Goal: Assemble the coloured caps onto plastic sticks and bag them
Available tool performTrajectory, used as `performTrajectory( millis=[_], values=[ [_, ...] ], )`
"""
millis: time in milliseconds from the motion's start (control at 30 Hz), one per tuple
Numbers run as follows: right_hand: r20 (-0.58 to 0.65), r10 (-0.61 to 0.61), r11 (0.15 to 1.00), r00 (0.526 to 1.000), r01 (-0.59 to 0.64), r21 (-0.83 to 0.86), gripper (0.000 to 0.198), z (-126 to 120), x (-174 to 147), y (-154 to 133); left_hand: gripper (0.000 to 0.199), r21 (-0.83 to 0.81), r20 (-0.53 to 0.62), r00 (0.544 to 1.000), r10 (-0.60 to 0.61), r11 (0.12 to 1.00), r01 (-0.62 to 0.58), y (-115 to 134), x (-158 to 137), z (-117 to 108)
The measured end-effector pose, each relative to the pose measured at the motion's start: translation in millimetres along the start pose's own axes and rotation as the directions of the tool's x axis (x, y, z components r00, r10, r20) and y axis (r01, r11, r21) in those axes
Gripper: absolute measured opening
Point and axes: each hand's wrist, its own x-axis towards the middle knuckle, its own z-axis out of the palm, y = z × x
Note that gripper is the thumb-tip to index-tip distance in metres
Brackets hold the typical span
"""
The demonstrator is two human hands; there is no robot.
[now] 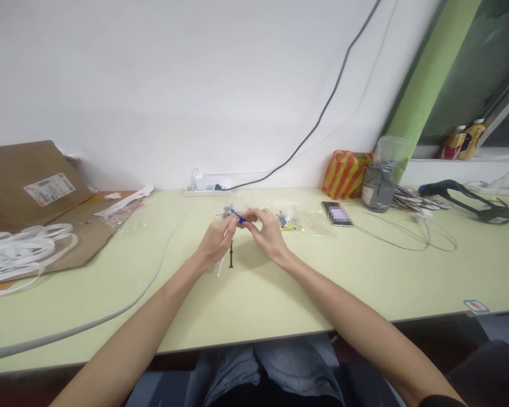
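Observation:
Both my left hand [219, 237] and my right hand [266, 230] are closed on a small blue plastic part [238, 216], held between the fingertips above the table. Its exact kind is too small to make out. A thin dark rod sticks out to the left near my left fingers. On the table just below the hands lie a black rod-like piece [231, 255] and a white stick-like piece [219, 268]. Behind my right hand, a clear bag [294, 221] with small blue and yellow parts lies flat.
A power strip [207, 191] with a dark cable sits against the wall. Right are a phone [337, 214], a striped bag [343, 174], a grey package [377, 186] and a black frame-like device [470, 200]. Left are cardboard [34, 186], white strap [21, 249] and a grey cable [110, 316].

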Motion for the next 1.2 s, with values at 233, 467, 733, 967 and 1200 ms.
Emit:
performTrajectory(
  millis=[233,467,733,967,1200],
  values=[
    [0.199,0.009,0.994,0.98,0.014,-0.112,0.004,-49,-11,-23,0.043,-0.015,-0.189,0.981,-0.04,0.999,0.037,-2,0,-6],
    [0.611,0.027,0.896,0.791,0.252,-0.366,0.011,-58,-59,-34,0.038,0.096,-0.145,0.989,-0.038,0.994,0.052,-6,1,-3],
    [0.631,-0.052,0.842,0.774,0.374,-0.389,0.046,-45,-45,-16,0.04,0.124,-0.136,0.99,-0.049,0.99,0.066,-5,1,-3],
    [0.646,-0.019,0.813,0.763,0.388,-0.434,0.063,-48,-36,-3,0.038,0.146,-0.132,0.989,-0.058,0.986,0.077,-10,1,-2],
    [0.656,-0.043,0.777,0.754,0.438,-0.452,0.051,-16,-28,-21,0.04,0.171,-0.147,0.983,-0.107,0.976,0.132,-18,1,-5]
  ],
)
